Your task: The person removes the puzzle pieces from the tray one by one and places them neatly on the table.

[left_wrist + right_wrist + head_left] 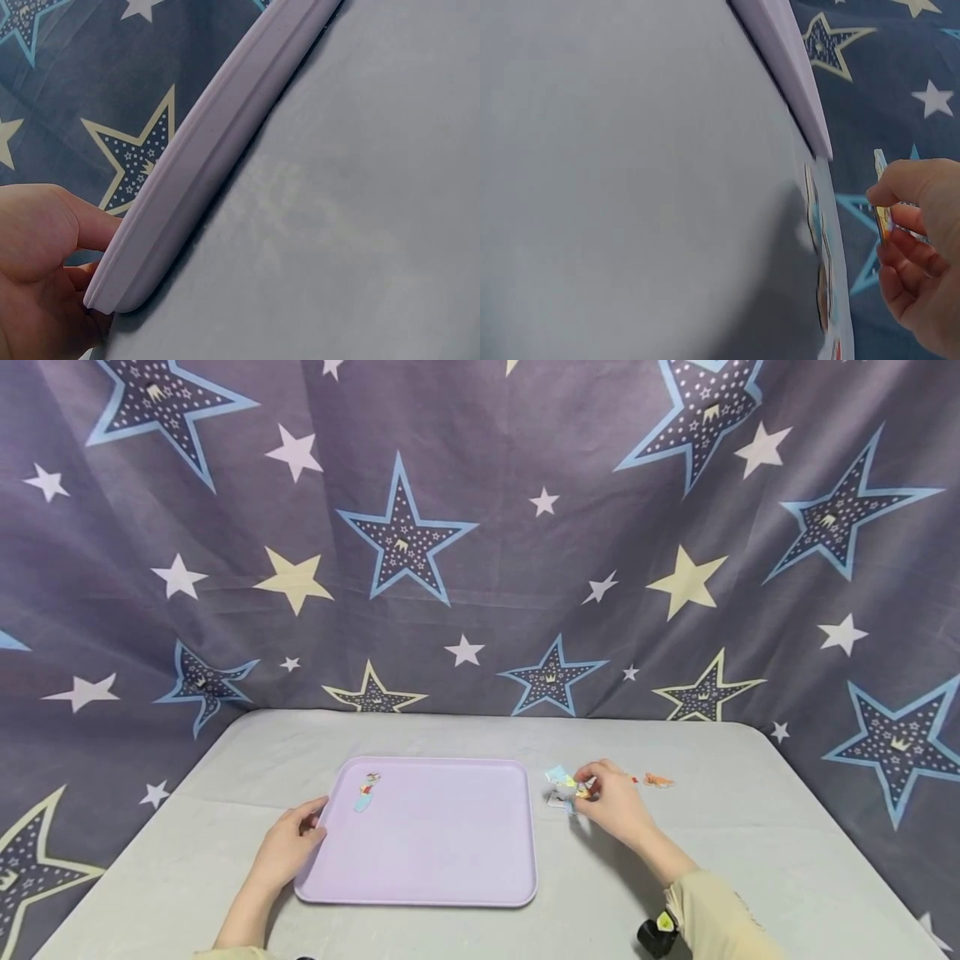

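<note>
A pale purple tray (427, 860) lies on the table, with a small printed cutout (365, 795) near its upper left corner. My left hand (288, 847) holds the tray's left edge; in the left wrist view the thumb and fingers of that hand (45, 262) meet its rim. To the right of the tray, my right hand (615, 802) pinches a thin, colourful cutout (883, 199) between thumb and fingers, raised above the table. Below that hand is a loose cluster of flat cutouts (558, 789), partly hidden by the fingers.
An orange cutout (659, 781) lies right of the right hand, with a bit of red beside it. The grey-covered table (750, 860) extends back to a dark curtain (480, 568) with stars. A black device (657, 935) sits at the right wrist.
</note>
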Motion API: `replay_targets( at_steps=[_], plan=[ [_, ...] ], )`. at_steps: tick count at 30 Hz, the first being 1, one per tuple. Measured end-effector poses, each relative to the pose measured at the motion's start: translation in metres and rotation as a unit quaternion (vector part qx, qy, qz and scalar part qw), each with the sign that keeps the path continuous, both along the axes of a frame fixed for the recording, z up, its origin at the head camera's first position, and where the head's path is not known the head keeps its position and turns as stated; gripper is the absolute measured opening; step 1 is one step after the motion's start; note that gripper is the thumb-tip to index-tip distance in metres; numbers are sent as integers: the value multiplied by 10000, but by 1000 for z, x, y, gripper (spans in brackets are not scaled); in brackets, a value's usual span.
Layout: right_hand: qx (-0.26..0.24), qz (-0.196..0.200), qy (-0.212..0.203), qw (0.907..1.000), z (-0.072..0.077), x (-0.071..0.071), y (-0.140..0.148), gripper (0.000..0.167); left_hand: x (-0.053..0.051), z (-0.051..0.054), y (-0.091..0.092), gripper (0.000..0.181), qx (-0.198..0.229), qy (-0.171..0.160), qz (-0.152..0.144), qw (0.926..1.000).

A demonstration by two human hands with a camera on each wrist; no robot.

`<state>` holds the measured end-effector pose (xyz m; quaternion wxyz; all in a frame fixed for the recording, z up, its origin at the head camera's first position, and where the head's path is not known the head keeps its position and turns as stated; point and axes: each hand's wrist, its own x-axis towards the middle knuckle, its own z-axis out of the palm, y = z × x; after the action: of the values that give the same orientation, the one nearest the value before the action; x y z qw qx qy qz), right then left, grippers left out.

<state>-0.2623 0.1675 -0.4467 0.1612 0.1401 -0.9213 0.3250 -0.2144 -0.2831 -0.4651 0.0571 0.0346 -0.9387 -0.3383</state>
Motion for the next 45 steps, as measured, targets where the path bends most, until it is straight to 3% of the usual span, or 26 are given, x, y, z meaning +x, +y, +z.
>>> replay_targets(
  at_steps=[13, 19, 33, 45],
  plan=[
    [456, -399, -107, 9981, 0, 1, 55, 27, -1, 1, 1, 47, -36, 14, -8, 10000],
    [670, -377, -174, 9969, -6, 0, 72, 28, 0, 1, -1, 47, -27, -29, 6, 10000],
    [1155, -194, -382, 9924, -13, 0, 91, 26, 0, 0, 0, 46, 11, -53, -13, 10000],
    [1326, -106, -780, 9880, -9, 2, 102, 24, 0, -1, 0, 46, -32, 5, 0, 10000]
  ],
)
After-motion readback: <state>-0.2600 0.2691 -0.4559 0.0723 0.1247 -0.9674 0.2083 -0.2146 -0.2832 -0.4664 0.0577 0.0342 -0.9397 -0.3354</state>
